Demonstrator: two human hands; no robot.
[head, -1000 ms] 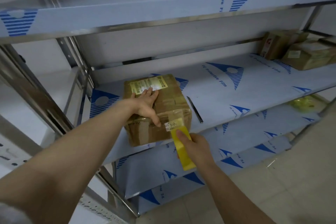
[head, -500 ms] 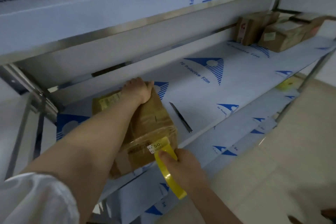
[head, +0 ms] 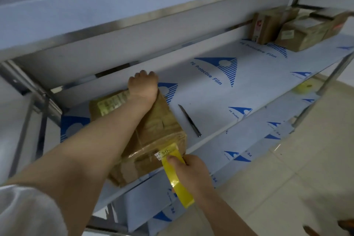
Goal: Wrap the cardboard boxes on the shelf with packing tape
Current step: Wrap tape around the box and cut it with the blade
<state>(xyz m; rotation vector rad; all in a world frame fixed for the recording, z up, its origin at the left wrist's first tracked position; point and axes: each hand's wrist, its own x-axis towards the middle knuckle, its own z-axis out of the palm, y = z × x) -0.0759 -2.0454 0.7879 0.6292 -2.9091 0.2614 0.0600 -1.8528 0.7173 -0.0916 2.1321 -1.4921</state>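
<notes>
Shelf: steel rack (head: pixel 220 105) covered in white film with blue printing; the middle level carries the work.
Cardboard box: brown box (head: pixel 159 130) at the front left of the middle level, its near corner hanging over the edge.
Far boxes: several cartons (head: pixel 298 34) together at the right rear, well apart.
Left hand: left hand (head: pixel 142 86) reaches across the box top, fingers curled over its far edge.
Right hand: right hand (head: pixel 191 172) grips the tape roll, thumb pressing the strip against the box's near face.
Tape roll: yellow roll (head: pixel 178 182), its strip stuck at the near top edge.
Cutter: slim metal blade (head: pixel 189 120) lying just beside the box.
Spare roll: yellow (head: pixel 306 87), on the lower level.
</notes>
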